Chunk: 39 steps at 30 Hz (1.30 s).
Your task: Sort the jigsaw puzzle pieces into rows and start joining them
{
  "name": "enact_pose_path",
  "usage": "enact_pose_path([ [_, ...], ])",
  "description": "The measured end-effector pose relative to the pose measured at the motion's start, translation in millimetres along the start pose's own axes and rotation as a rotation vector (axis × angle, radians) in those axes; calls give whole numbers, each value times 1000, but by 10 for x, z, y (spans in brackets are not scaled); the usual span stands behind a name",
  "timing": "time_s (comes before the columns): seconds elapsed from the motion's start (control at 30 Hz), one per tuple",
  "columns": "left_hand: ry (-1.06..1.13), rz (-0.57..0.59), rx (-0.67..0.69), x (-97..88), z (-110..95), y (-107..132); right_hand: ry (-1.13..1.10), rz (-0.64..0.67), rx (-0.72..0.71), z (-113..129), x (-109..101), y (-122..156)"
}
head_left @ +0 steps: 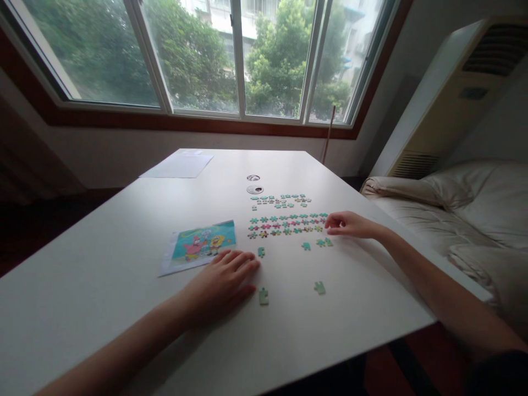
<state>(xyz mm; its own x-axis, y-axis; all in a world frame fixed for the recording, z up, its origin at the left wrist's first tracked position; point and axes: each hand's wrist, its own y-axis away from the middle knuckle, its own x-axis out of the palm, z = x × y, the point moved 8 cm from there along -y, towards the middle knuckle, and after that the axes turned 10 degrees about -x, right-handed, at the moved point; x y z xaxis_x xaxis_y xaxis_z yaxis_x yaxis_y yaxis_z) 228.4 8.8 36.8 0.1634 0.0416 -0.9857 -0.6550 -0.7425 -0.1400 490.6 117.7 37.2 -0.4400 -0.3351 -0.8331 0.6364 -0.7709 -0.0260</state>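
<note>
My left hand (231, 275) lies flat on the white table with its fingers stretched out, holding nothing. Its fingertips overlap the lower right edge of a cartoon picture sheet (198, 245) and come close to a puzzle piece (261, 252). Another loose puzzle piece (263, 296) lies just right of the thumb. At the right end of the puzzle rows (284, 224), my right hand (350, 225) has its fingers curled, the tips closed on a small puzzle piece at the row's end, partly hidden. Nearer to me lie a few single pieces, one of them a green piece (319, 287).
Beyond the rows are more scattered pieces (284, 205) and two round objects (254, 190). A white paper (177, 166) lies at the table's far left corner. A pale sofa (412, 203) stands along the right side, and windows (198, 60) are behind the table (103, 247).
</note>
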Motion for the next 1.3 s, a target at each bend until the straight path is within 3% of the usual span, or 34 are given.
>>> enact_pose_path([
  [0.37, 2, 11, -8, -5, 8, -3, 353, -206, -85, -13, -178, -999],
  [0.63, 3, 16, -7, -20, -7, 10, 333, -77, -25, -123, -37, -1368],
  [0.87, 5, 15, -10, -19, 3, 8, 282, 19, 60, -240, -24, -1450],
  [1.03, 6, 16, -12, -28, 3, 6, 257, 0, 59, -159, -32, -1403],
  [1.2, 8, 20, -12, -22, -3, 11, 194, 22, 8, 46, -75, -1091],
  [1.3, 3, 20, -7, -20, -10, 13, 25, 103, -28, 138, -91, -760],
])
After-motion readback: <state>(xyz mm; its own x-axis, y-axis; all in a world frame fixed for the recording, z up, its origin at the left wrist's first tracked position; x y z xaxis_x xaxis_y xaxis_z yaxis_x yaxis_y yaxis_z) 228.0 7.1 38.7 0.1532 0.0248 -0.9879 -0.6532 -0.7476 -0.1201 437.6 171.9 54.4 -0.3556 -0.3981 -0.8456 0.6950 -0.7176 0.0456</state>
